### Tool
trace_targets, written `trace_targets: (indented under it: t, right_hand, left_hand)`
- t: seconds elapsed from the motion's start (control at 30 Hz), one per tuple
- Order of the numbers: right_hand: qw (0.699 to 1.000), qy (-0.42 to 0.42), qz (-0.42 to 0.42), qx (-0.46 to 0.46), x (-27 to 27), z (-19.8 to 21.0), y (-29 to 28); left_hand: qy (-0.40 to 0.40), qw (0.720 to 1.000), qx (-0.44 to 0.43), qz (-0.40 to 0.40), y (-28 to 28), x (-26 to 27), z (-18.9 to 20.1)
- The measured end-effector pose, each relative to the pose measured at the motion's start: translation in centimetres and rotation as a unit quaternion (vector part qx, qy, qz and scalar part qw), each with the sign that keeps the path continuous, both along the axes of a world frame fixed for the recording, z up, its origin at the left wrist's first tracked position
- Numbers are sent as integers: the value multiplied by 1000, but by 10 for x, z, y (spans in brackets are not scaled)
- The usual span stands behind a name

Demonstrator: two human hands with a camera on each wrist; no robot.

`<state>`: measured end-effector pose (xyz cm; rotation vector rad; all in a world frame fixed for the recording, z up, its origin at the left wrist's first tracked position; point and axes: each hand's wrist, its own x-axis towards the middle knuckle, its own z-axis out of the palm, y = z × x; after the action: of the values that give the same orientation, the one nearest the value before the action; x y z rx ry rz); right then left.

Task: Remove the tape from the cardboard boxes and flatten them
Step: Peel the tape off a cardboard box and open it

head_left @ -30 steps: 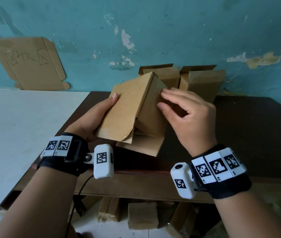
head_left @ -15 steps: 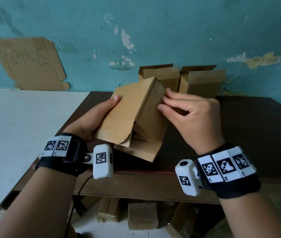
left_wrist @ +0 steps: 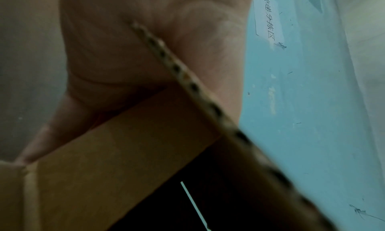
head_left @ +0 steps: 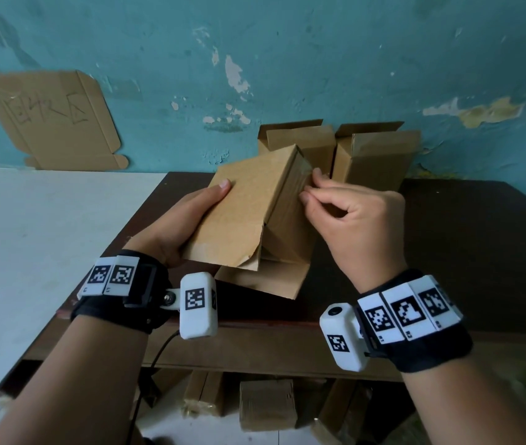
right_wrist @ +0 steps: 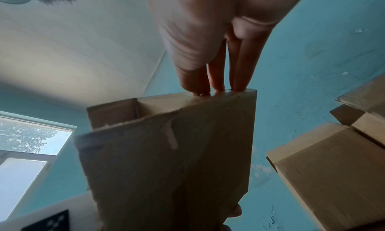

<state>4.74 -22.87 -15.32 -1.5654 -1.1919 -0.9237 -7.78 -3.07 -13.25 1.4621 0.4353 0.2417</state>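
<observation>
Since the frames a second back, right hand [head_left: 361, 226] has shifted up along the box's side face to its upper far corner, and the fingers have curled in tighter. Right fingertips [right_wrist: 216, 84] now press together on the top edge of the held cardboard box [head_left: 249, 216]; thumb and forefinger pinch at that corner, where a glossy strip of tape [head_left: 303, 179] runs over the edge. Whether the tape itself is lifted between the fingers cannot be told.

Left hand [head_left: 188, 223] grips the box from the left, thumb lying flat along the broad upper face, palm under the near corner. In the left wrist view, the corrugated edge of a flap crosses right against the palm [left_wrist: 145, 45].

Box is held tilted above the dark wooden table [head_left: 464, 245], near its front edge. Near-end flaps hang open, one drooping toward the tabletop.

Two more open boxes [head_left: 351, 152] stand upright side by side at the back of the table, against the peeling teal wall [head_left: 319, 59]. A flattened sheet of cardboard [head_left: 53, 120] with handwriting on it is fixed to the wall at left. More cardboard packages [head_left: 266, 406] lie under the table.
</observation>
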Motion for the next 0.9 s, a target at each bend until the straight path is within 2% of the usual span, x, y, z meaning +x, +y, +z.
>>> trace_targets:
  t: [0.33,0.5,0.67,0.77,0.9]
  right_hand:
    - [998,4,-69,8,2,-2,3]
    - [998,38,-52,-6,3,-4,4]
    - [996,78,3,-50,3,2,2]
    - [995,70,8,-65,7,7,-3]
    - [996,31,-25,-82,7,5,-3]
  left_hand:
    - [-29,999,25,0,6,8,-5]
    - [-27,999,37,14,13,9,-9]
    - [-14,999,29,7,20,7,-9]
    - [-19,999,47,-1,24,5,-9]
    - [-18,998,64,8,23,5,-9]
